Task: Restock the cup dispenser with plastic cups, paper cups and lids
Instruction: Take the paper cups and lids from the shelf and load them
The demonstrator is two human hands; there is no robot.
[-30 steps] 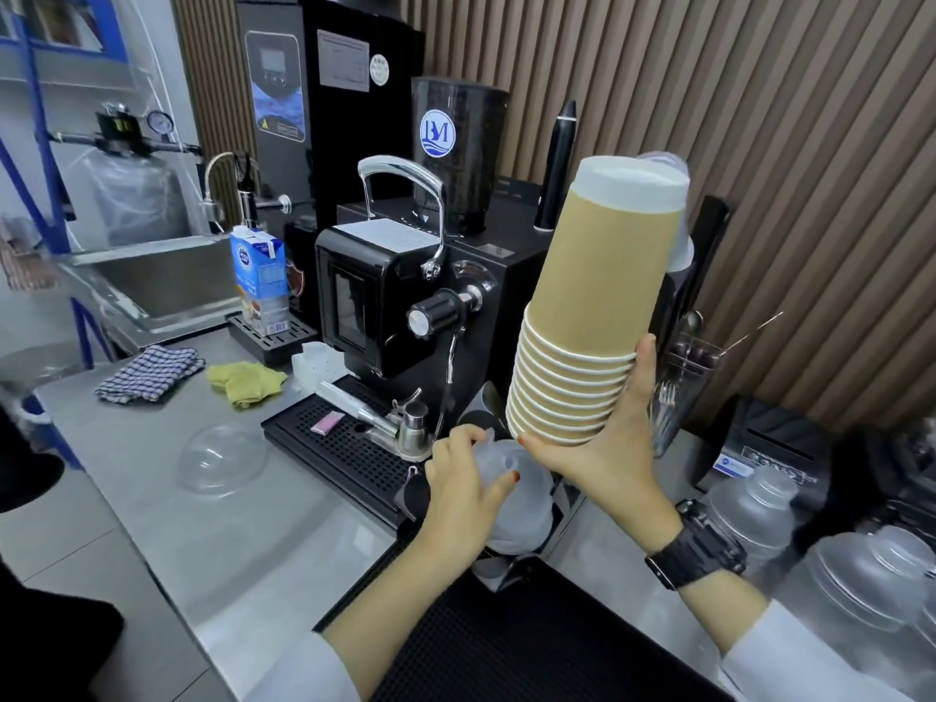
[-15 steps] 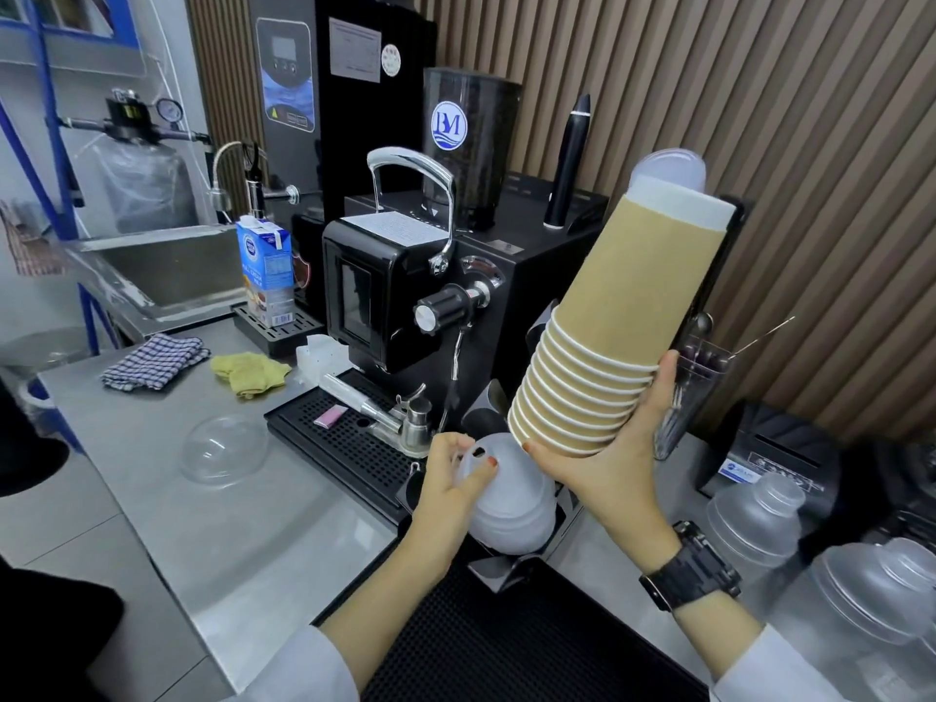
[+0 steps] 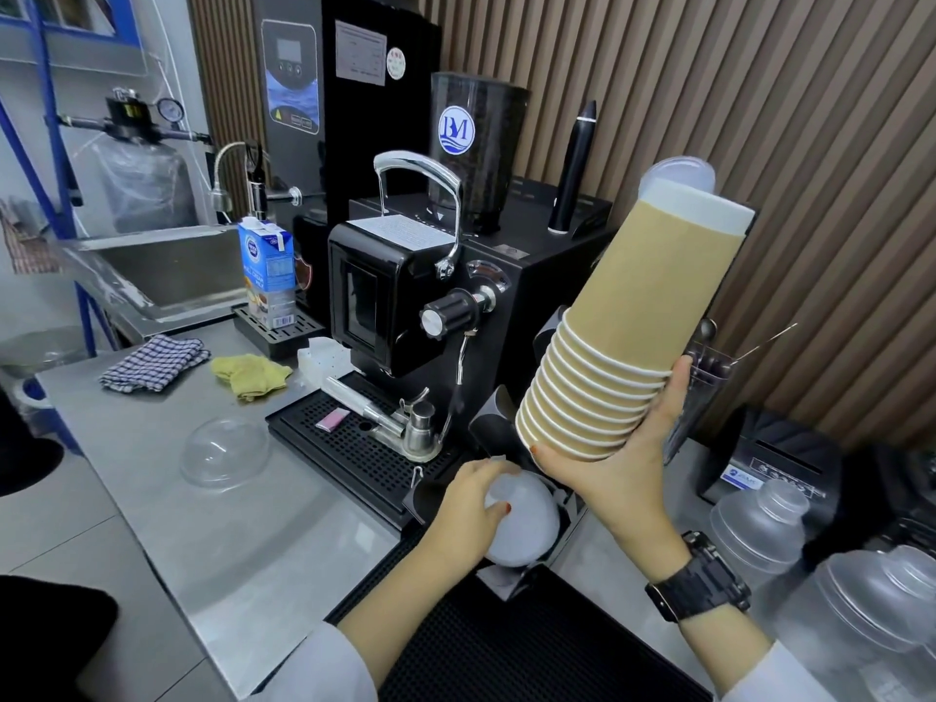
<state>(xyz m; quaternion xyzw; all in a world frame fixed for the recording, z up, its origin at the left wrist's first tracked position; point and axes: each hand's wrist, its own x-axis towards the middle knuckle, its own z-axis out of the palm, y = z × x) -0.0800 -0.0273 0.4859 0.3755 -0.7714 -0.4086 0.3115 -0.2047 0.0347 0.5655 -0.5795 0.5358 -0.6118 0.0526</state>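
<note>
My right hand (image 3: 628,463) grips the lower rims of a nested stack of brown paper cups (image 3: 643,316), bottoms up and tilted to the right in the air. Behind the stack's top edge peeks a clear plastic lid (image 3: 678,173). My left hand (image 3: 468,519) rests curled on a frosted plastic stack (image 3: 527,524) that sits in a slot of the black cup dispenser (image 3: 511,575) at the counter's front. The dispenser's other slots are mostly hidden behind my hands and the cups.
A black coffee machine (image 3: 405,296) with a drip tray (image 3: 344,448) stands left of the dispenser. A clear dome lid (image 3: 225,450), two cloths (image 3: 202,369) and a milk carton (image 3: 267,273) lie on the steel counter. Frosted bottles (image 3: 759,529) crowd the right; a sink (image 3: 167,271) is far left.
The paper cup stack has tilted further to the right and shifted slightly right in my right hand. My left hand has slid lower over the frosted stack.
</note>
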